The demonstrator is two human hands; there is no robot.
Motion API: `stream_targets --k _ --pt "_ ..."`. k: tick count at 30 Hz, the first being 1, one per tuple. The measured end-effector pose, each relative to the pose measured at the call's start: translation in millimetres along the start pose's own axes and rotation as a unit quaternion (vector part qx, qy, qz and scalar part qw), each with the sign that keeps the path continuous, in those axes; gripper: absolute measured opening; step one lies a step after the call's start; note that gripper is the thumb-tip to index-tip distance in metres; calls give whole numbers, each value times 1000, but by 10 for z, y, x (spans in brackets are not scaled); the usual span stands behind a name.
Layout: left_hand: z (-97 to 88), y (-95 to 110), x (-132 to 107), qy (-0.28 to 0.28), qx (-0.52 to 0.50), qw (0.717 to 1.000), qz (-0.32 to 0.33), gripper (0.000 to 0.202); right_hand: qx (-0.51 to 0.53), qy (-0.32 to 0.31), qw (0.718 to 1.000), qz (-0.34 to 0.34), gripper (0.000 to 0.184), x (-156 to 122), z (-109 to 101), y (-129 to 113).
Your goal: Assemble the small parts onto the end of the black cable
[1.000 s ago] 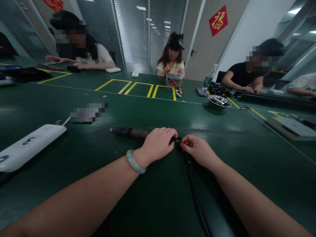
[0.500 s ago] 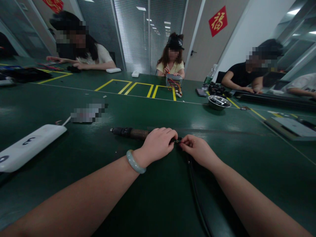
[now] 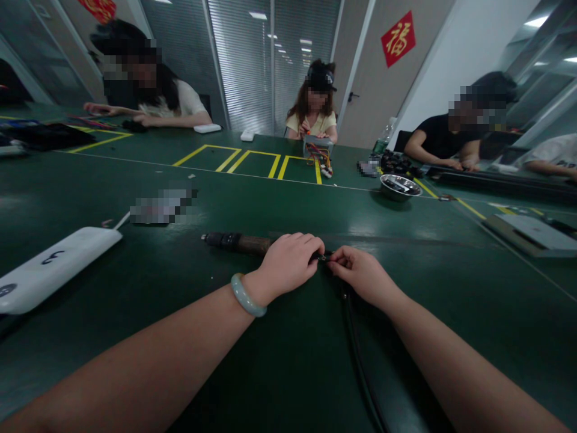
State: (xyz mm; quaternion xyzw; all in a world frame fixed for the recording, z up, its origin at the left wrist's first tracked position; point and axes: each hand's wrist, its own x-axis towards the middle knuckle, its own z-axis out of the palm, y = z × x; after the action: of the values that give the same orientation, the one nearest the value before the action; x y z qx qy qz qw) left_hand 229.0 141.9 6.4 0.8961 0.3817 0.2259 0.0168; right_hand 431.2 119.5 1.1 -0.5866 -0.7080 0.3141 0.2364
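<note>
**Cable joint at tool's rear end, both hands engaged**

The power tool (image 3: 238,242) lies flat on the green table (image 3: 279,204). The left hand (image 3: 291,260) is clenched over its rear end. The right hand (image 3: 363,273) pinches the connector (image 3: 324,257) of the black cable (image 3: 356,349) against it. Judged a mating stage; the next move calls for straight alignment and a steady hold.

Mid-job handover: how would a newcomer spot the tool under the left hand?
On the big green table, look just in front of the camera wearer. The left hand, wearing a pale bangle, covers a rod-shaped tool lying flat, its tip pointing left. Unlike the white box beside it, it is slim, dark and trails a black cable.
</note>
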Motion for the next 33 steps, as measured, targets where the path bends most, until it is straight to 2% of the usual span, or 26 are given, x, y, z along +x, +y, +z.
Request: stream_targets --k 6,14,19,24,33 --pt "-17 2 4 -12 4 1000 6 13 -7 4 1000 -3 10 -13 -1 -32" --pt "1 9 -2 8 6 1000 -10 20 -6 2 1000 0 10 3 -2 -14" --pt "-8 -4 0 -3 4 1000 5 13 -7 5 1000 -10 11 6 14 10" --pt "-12 -6 4 -13 3 1000 17 16 -3 4 1000 -14 11 11 23 28" --pt "-4 10 1 -3 8 1000 -8 16 -8 7 1000 -6 11 0 5 -5"
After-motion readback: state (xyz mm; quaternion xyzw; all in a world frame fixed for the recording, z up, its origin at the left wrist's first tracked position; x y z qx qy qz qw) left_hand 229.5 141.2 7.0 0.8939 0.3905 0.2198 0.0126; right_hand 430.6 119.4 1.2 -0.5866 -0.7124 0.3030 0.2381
